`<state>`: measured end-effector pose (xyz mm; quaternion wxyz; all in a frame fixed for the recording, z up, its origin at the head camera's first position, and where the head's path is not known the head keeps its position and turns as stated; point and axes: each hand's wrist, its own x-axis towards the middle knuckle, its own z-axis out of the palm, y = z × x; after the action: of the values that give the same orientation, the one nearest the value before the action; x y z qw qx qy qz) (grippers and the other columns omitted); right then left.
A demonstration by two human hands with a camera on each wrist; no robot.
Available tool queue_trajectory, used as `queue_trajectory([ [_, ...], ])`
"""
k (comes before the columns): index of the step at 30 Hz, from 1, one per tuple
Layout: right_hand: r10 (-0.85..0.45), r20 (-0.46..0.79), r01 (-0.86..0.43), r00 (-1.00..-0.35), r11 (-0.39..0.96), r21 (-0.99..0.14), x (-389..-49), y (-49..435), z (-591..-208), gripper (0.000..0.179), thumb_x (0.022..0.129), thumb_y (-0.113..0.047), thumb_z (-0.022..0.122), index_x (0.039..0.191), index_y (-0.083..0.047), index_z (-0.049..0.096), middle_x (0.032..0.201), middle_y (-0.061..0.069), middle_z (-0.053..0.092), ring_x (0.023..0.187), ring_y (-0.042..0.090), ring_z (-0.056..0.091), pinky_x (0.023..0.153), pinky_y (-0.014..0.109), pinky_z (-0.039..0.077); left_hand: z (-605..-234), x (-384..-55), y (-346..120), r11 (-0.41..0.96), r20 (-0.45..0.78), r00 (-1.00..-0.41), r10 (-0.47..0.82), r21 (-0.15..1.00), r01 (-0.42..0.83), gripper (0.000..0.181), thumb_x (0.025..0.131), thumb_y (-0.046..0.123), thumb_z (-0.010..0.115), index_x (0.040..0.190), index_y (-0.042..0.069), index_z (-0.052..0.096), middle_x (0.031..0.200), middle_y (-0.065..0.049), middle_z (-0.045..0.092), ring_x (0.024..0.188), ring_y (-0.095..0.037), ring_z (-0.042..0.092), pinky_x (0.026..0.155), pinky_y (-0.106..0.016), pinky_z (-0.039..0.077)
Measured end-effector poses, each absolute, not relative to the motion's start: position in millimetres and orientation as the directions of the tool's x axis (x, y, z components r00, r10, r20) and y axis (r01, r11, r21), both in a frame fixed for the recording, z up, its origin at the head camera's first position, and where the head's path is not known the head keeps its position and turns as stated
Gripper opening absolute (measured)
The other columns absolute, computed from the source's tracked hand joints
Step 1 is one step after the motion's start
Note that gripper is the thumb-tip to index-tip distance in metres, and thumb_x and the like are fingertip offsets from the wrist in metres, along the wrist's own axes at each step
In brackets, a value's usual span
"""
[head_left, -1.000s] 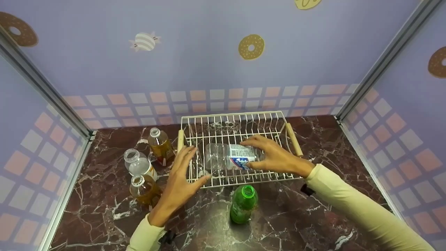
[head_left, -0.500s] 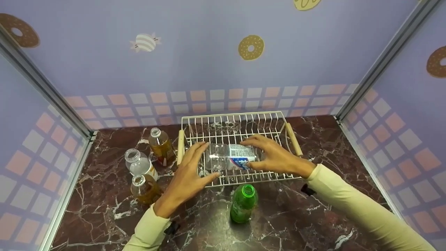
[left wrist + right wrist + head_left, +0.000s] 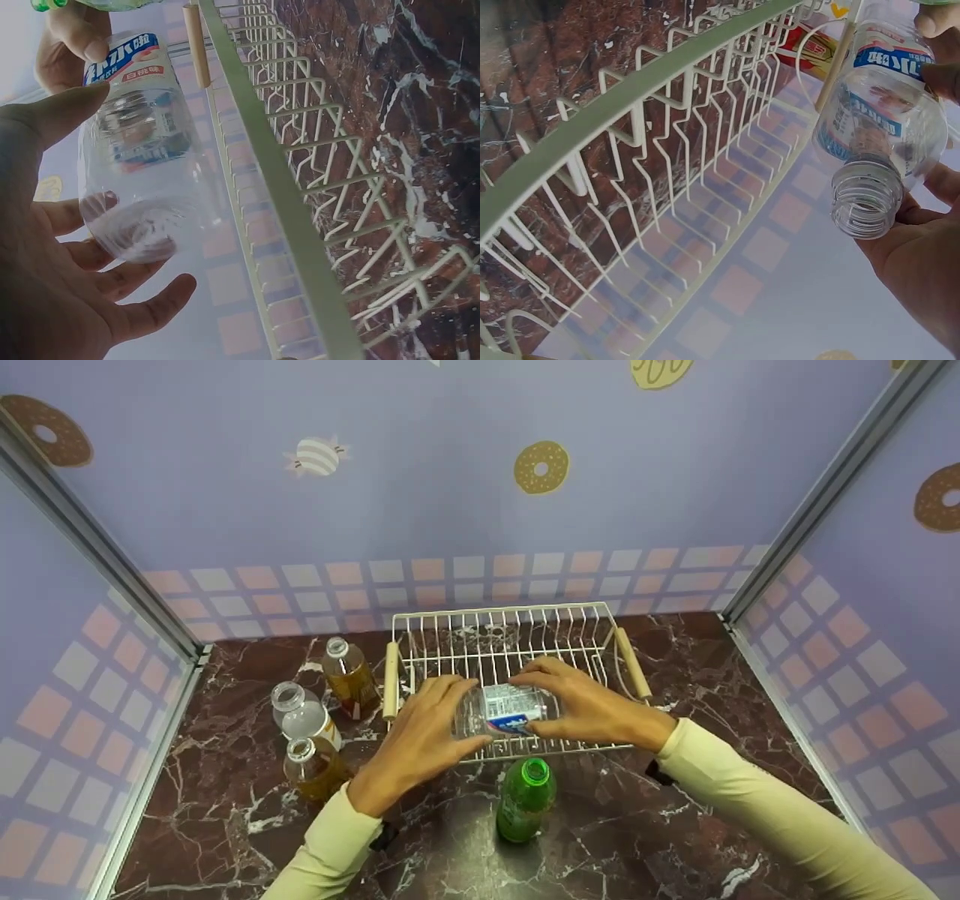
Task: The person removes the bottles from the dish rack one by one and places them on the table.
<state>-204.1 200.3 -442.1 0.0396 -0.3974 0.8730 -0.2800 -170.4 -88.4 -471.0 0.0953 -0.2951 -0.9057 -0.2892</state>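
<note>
A clear plastic bottle [image 3: 510,709] with a blue and white label lies sideways over the white wire rack [image 3: 495,608]. My left hand [image 3: 416,735] holds its base end; in the left wrist view the thumb crosses near the label and the fingers curve behind the bottle [image 3: 150,180]. Round the neck end, my right hand [image 3: 585,705] grips it, thumb in front and fingers behind. The uncapped mouth, hidden in the head view, shows in the right wrist view on the bottle [image 3: 885,112]. A green bottle [image 3: 527,802] stands upright before the rack.
Left of the rack stand an amber bottle [image 3: 350,679], a clear bottle [image 3: 306,720] and another amber bottle [image 3: 319,772], all upright and uncapped. Wooden handles flank the rack: a left handle [image 3: 391,682] and a right handle [image 3: 634,664]. Patterned panels [image 3: 450,510] enclose the marble counter [image 3: 225,780].
My left hand has moved right from the rack's left side onto the bottle's base. The bottle has turned and shifted slightly within my right hand's hold. The standing bottles have stayed put.
</note>
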Motion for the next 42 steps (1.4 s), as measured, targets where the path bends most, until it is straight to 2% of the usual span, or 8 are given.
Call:
queue_trajectory([
  [6,-0.736,0.193,-0.713,-0.648,0.498,-0.494,-201.9,194.8,-441.5,0.067,0.092,-0.019,0.088,0.151,-0.002,0.062,0.146,0.015,0.061,0.132,0.029,0.062,0.116,0.049,0.055,-465.4,-176.6,-78.2,0.668,0.295,-0.799,0.523,0.440,0.600,0.081,0.085,0.039,0.097,0.148,0.002,0.062,0.137,-0.016,0.068,0.122,-0.033,0.064,0.104,-0.053,0.058],
  [12,-0.755,0.216,-0.743,-0.619,0.475,-0.471,-199.7,188.3,-438.5,0.069,0.092,-0.019,0.088,0.152,0.001,0.060,0.149,0.016,0.060,0.134,0.030,0.061,0.117,0.047,0.055,-460.8,-178.5,-72.8,0.694,0.249,-0.800,0.546,0.401,0.598,0.073,0.088,0.040,0.094,0.144,0.005,0.065,0.125,-0.010,0.069,0.107,-0.026,0.062,0.090,-0.044,0.058],
  [20,-0.768,0.239,-0.767,-0.595,0.453,-0.454,-198.5,186.1,-437.1,0.068,0.093,-0.019,0.089,0.152,0.000,0.061,0.146,0.013,0.061,0.130,0.026,0.062,0.114,0.042,0.057,-459.0,-177.6,-69.6,0.710,0.245,-0.794,0.556,0.357,0.607,0.071,0.087,0.040,0.094,0.141,0.003,0.065,0.119,-0.007,0.066,0.101,-0.023,0.059,0.082,-0.038,0.055],
  [25,-0.775,0.250,-0.778,-0.581,0.439,-0.450,-198.0,188.1,-434.9,0.068,0.095,-0.028,0.088,0.151,-0.001,0.062,0.148,0.013,0.061,0.132,0.026,0.062,0.115,0.044,0.056,-458.3,-172.5,-73.1,0.661,0.256,-0.796,0.548,0.450,0.600,0.066,0.086,0.031,0.094,0.138,0.001,0.065,0.118,-0.008,0.067,0.101,-0.023,0.060,0.086,-0.040,0.059],
  [27,-0.768,0.238,-0.754,-0.595,0.431,-0.495,-197.3,191.0,-431.9,0.069,0.097,-0.034,0.086,0.152,-0.001,0.061,0.151,0.015,0.060,0.135,0.027,0.061,0.113,0.045,0.058,-456.8,-168.3,-77.0,0.641,0.264,-0.802,0.536,0.492,0.590,0.066,0.087,0.028,0.094,0.138,0.000,0.064,0.120,-0.009,0.068,0.103,-0.024,0.062,0.091,-0.041,0.061],
  [30,-0.744,0.252,-0.717,-0.618,0.403,-0.569,-198.4,197.9,-427.2,0.071,0.100,-0.043,0.081,0.154,-0.001,0.059,0.155,0.017,0.059,0.140,0.032,0.059,0.116,0.054,0.055,-455.6,-160.0,-84.5,0.619,0.259,-0.824,0.504,0.557,0.553,0.067,0.086,0.026,0.094,0.138,-0.001,0.062,0.122,-0.009,0.067,0.106,-0.024,0.063,0.096,-0.043,0.062],
  [35,-0.669,0.329,-0.673,-0.667,0.351,-0.651,-203.2,213.3,-425.2,0.068,0.107,-0.051,0.068,0.154,-0.003,0.058,0.152,0.015,0.063,0.142,0.036,0.059,0.119,0.067,0.047,-454.0,-146.4,-93.8,0.580,0.210,-0.873,0.440,0.675,0.455,0.070,0.085,0.023,0.095,0.140,0.000,0.059,0.126,-0.007,0.064,0.106,-0.020,0.061,0.097,-0.043,0.062],
  [42,-0.593,0.403,-0.663,-0.697,0.319,-0.677,-206.9,220.9,-428.6,0.055,0.108,-0.035,0.062,0.151,0.000,0.059,0.144,0.014,0.069,0.134,0.036,0.064,0.117,0.066,0.049,-460.7,-131.6,-103.2,0.441,0.245,-0.894,0.375,0.801,0.404,0.074,0.085,0.018,0.094,0.145,0.002,0.053,0.130,-0.009,0.063,0.110,-0.024,0.064,0.095,-0.051,0.064],
])
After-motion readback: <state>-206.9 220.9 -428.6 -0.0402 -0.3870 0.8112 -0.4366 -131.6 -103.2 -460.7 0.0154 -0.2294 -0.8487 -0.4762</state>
